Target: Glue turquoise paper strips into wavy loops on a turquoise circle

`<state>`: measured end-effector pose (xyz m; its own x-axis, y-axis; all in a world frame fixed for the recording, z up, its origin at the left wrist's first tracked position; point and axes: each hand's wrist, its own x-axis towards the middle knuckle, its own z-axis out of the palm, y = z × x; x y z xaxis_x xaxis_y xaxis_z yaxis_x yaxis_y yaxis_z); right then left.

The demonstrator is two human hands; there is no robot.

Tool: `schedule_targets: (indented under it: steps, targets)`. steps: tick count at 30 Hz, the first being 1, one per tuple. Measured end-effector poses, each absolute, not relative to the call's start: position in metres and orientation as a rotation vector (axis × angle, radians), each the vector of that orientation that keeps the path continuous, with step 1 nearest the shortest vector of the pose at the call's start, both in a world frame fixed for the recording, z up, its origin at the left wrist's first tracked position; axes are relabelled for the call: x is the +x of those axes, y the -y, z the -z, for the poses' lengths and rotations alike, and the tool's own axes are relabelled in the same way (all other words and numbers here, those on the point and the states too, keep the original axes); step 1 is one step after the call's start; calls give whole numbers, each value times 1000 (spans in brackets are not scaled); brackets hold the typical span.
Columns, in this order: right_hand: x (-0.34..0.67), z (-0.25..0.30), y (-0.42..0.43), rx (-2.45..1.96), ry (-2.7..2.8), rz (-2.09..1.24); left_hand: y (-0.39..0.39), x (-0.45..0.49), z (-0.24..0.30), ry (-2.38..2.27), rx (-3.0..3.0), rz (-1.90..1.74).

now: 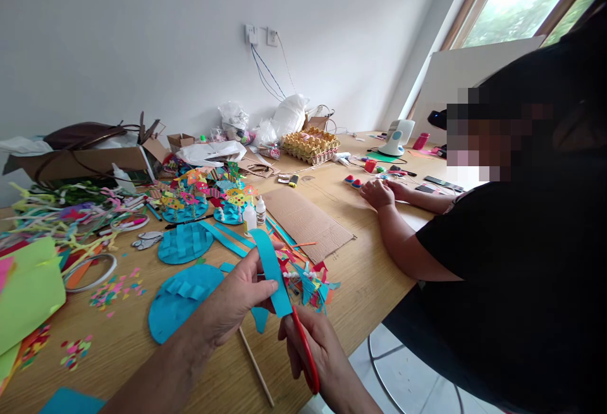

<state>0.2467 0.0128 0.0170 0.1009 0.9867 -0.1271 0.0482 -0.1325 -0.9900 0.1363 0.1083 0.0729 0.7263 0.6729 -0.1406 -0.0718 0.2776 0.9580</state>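
Observation:
My left hand [244, 291] pinches a blue paper strip [270, 265] between thumb and fingers, holding it up over the table. Red-handled scissors [307, 354] are gripped in my right hand [317, 338], their blades by the strip's right edge and partly hidden behind it. Just left of my hands lies a blue paper disc [165, 303] with folded strips on it. Another blue disc [183, 243] with strips sits farther back. Below my hands a thin wooden stick [256, 366] rests on the tabletop.
Paper scraps [310, 284] and a cardboard sheet [308, 221] lie beyond my hands. Small glue bottles [260, 210] stand near finished paper fish pieces [232, 193]. Egg trays [310, 144] are at the back. At right, a person in black [512, 262] rests both hands on the table.

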Motion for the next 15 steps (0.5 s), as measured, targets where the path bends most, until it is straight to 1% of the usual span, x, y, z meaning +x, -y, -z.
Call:
schedule_targets:
  steps: [8, 15]
  targets:
    - [249, -13, -13, -1383, 1158, -1152, -109, 134, -70, -583, 1191, -538]
    - [250, -20, -13, -1328, 1202, -1189, -108, 134, -70, -548, 1180, -529]
